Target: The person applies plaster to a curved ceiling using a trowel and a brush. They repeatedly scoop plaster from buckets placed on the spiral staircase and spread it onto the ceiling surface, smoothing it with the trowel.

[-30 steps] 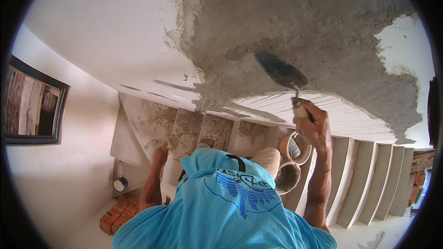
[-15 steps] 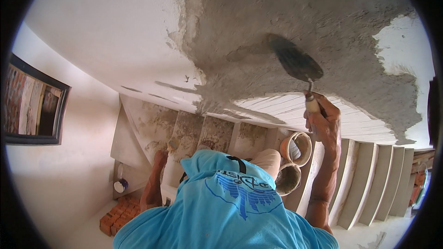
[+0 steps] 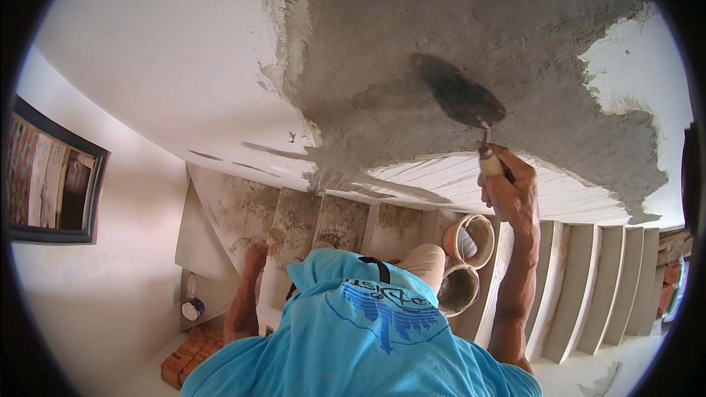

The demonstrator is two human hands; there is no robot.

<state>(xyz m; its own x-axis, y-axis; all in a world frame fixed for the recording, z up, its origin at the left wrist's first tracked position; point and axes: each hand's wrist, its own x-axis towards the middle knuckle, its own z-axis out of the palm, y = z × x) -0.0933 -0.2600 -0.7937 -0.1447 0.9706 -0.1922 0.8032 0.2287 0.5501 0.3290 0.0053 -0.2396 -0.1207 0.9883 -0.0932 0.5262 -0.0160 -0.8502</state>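
Note:
My right hand (image 3: 509, 187) is wrapped round the pale handle of a pointed trowel (image 3: 460, 95). The dark blade, smeared by motion, lies over the wet grey plaster (image 3: 368, 37) on the wall, its tip toward the upper left. Lower left, my left hand (image 3: 255, 256) is closed beside a small tan-ended tool (image 3: 276, 235), which it seems to hold; its handle is hidden. Below the grey patch, a white strip of wall (image 3: 500, 176) shows scratched lines.
Stair steps (image 3: 588, 290) run to the right, with stained steps (image 3: 342, 220) below the wall. Two buckets (image 3: 471, 241) stand near my knee, the lower one holding grey mix. Bricks (image 3: 193, 353) are stacked at lower left, near a white-and-blue container (image 3: 193, 309). A dark-framed window (image 3: 103, 191) is far left.
The trowel and my right hand have shifted slightly left over the plaster. My left hand stays low, almost where it was. The whole view has moved a little.

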